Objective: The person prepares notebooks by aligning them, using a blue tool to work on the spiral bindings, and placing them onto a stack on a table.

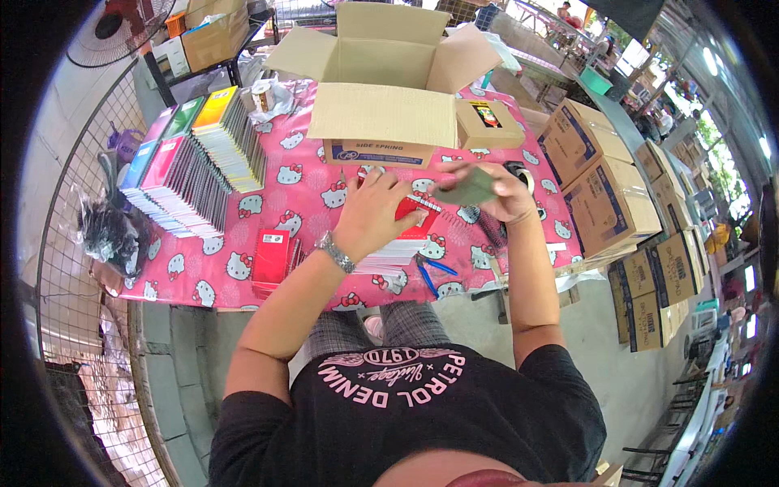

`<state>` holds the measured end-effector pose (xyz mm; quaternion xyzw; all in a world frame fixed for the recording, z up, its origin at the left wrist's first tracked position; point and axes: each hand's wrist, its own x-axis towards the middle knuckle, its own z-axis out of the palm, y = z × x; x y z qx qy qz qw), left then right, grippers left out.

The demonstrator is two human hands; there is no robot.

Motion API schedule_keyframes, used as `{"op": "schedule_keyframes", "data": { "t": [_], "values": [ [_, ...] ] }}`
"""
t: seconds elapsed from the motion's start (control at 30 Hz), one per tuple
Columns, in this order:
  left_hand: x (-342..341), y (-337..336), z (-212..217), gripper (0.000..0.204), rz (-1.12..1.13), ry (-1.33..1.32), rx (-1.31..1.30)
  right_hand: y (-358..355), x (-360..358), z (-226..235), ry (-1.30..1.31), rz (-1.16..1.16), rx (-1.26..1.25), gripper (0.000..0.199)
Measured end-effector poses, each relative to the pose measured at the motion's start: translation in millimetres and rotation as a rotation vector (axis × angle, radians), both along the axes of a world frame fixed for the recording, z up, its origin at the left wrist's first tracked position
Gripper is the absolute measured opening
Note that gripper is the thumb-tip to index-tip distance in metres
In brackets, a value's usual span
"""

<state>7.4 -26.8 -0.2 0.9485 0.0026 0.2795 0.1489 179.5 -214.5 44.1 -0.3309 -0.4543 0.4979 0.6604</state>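
My left hand (372,213) lies flat, fingers spread, on a red spiral notebook (412,219) that tops a small stack of notebooks (393,257) on the pink patterned tablecloth (308,195). My right hand (501,193) is raised just right of it and grips a dull green flat cover (466,188), blurred by motion. A metal watch sits on my left wrist. A blue-handled tool (430,270) lies at the table's front edge below the stack.
An open cardboard box (381,122) stands at the back of the table, a small box (487,123) beside it. Fanned rows of spiral notebooks (195,166) fill the left side; red notebooks (272,258) lie near the front. Stacked cartons (608,203) stand at the right.
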Motion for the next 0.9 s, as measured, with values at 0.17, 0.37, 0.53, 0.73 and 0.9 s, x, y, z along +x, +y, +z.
{"op": "schedule_keyframes", "data": {
  "t": [0.17,0.37,0.53,0.73,0.9],
  "values": [
    [-3,7,6,0.043,-0.027,0.005,-0.080,10,7,0,-0.282,-0.057,-0.109,0.047],
    [-9,31,1,0.036,-0.035,-0.063,-0.178,24,-3,-2,-0.333,-0.041,-0.139,0.057],
    [-3,42,-4,0.038,-0.113,0.011,-0.277,39,6,-6,-0.699,-0.164,-0.295,0.044],
    [-2,46,-1,0.028,-0.197,-0.034,-0.376,46,-6,2,-0.513,-0.091,-0.225,0.045],
    [-3,46,-1,0.027,-0.171,-0.015,-0.406,50,19,-50,-0.488,-0.230,-0.289,0.048]
  ]
}}
